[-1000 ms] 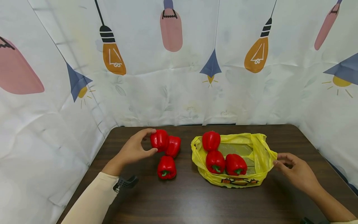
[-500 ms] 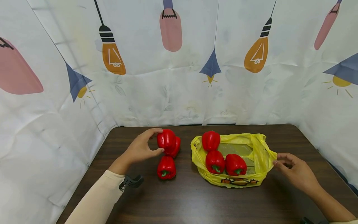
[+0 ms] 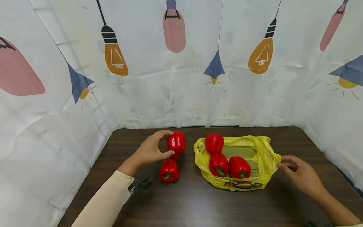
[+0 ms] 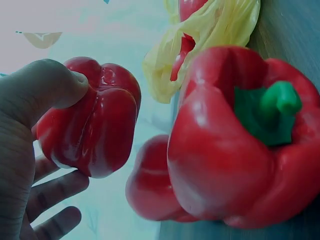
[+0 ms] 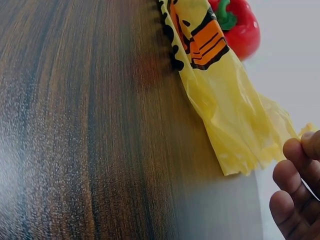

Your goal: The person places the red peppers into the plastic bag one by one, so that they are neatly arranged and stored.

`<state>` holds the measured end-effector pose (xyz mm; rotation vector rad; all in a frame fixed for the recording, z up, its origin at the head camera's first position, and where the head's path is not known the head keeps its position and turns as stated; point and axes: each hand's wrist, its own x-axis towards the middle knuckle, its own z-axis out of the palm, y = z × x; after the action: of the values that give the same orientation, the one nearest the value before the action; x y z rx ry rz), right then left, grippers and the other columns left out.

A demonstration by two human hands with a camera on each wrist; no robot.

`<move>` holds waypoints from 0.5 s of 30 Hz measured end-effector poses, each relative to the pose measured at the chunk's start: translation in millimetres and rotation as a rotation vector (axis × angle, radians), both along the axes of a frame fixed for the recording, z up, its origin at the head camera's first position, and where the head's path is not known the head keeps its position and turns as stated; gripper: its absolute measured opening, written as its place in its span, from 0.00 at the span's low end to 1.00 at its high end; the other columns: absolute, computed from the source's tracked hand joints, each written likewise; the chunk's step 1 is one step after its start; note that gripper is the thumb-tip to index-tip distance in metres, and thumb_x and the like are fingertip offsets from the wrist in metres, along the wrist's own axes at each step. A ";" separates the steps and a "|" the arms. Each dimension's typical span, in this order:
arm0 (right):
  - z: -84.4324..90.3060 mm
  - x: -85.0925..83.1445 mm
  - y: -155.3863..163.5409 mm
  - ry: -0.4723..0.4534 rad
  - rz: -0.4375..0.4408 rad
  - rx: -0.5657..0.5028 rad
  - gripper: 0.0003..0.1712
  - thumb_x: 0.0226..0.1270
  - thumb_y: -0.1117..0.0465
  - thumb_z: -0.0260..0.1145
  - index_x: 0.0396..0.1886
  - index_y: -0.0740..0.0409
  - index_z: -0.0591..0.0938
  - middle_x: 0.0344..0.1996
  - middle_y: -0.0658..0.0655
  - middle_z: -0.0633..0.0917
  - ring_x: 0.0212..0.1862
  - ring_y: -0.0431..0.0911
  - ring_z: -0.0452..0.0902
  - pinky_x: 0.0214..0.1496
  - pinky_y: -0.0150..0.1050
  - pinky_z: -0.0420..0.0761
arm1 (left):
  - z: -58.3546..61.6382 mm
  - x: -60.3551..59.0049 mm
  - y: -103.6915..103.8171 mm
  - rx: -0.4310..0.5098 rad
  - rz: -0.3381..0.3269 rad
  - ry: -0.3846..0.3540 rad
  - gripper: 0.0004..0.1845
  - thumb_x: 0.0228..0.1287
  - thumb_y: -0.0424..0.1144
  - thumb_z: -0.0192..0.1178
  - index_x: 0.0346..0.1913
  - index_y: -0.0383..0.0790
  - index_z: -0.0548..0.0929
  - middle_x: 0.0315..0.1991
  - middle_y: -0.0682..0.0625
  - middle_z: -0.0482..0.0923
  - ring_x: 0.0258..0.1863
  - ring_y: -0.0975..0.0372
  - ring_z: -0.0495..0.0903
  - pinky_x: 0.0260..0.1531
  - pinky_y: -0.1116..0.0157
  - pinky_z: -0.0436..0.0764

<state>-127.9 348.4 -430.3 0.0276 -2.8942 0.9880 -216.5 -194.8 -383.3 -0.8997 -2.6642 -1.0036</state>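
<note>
My left hand [image 3: 150, 149] grips a red bell pepper [image 3: 176, 142] between thumb and fingers. In the left wrist view that held pepper [image 4: 92, 117] is lifted off the table, its creased side facing the camera. Nearer that camera lies another bell pepper [image 4: 235, 150] with a green stem, and a further one [image 4: 150, 182] shows partly behind it. At the right, my right hand [image 3: 300, 173] pinches the edge of a yellow plastic bag [image 3: 266, 157], which stands with its mouth spread. Three red bell peppers, one of them at the bag's front [image 3: 239, 167], sit in its left and middle part.
A dark wood-grain table [image 3: 187, 205] carries everything. Behind it and along the sides hangs a white curtain [image 3: 175, 94] printed with bulbs and lamps. One loose pepper [image 3: 169, 170] rests on the table left of the bag, close below the held one.
My left hand has moved right with the held pepper, which now overlaps the loose pepper behind it in the head view. The right hand and the bag stay as they were.
</note>
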 end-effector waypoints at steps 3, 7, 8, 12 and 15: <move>-0.1 0.3 -0.1 0.003 0.003 -0.003 0.30 0.77 0.43 0.62 0.61 0.65 0.76 0.44 0.61 0.88 0.36 0.36 0.81 0.30 0.36 0.79 | 0.7 -0.1 3.7 -0.001 -0.007 0.004 0.37 0.54 0.41 0.79 0.67 0.43 0.75 0.63 0.52 0.77 0.55 0.57 0.78 0.58 0.52 0.79; -0.4 0.4 -0.1 0.005 0.003 -0.009 0.30 0.77 0.44 0.62 0.61 0.65 0.76 0.44 0.61 0.88 0.36 0.35 0.82 0.30 0.36 0.80 | 2.2 -0.4 9.9 0.006 -0.017 0.013 0.37 0.54 0.42 0.79 0.67 0.44 0.76 0.63 0.52 0.77 0.56 0.58 0.77 0.56 0.52 0.80; -0.6 0.4 0.0 0.004 0.003 -0.009 0.30 0.77 0.43 0.62 0.61 0.65 0.76 0.44 0.61 0.88 0.36 0.35 0.82 0.30 0.36 0.80 | 2.4 -0.7 11.5 0.009 -0.020 0.015 0.36 0.54 0.42 0.79 0.66 0.44 0.76 0.63 0.52 0.77 0.57 0.58 0.77 0.56 0.53 0.80; -1.6 0.2 0.5 0.004 0.000 -0.010 0.30 0.77 0.43 0.62 0.61 0.65 0.76 0.44 0.61 0.88 0.36 0.35 0.82 0.29 0.36 0.80 | 3.1 -1.3 18.0 0.020 -0.034 0.003 0.36 0.54 0.43 0.78 0.66 0.44 0.76 0.64 0.52 0.76 0.59 0.57 0.76 0.55 0.51 0.81; -2.3 -0.2 0.9 0.010 0.003 -0.009 0.29 0.77 0.44 0.62 0.61 0.65 0.77 0.44 0.61 0.88 0.35 0.35 0.82 0.29 0.36 0.80 | 3.8 -1.3 22.2 0.028 -0.039 -0.015 0.36 0.55 0.43 0.78 0.66 0.44 0.76 0.64 0.52 0.76 0.60 0.56 0.76 0.54 0.48 0.82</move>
<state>-128.0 349.3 -432.6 0.0356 -2.8816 0.9979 -217.9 -172.7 -379.5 -0.9457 -2.6476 -1.0574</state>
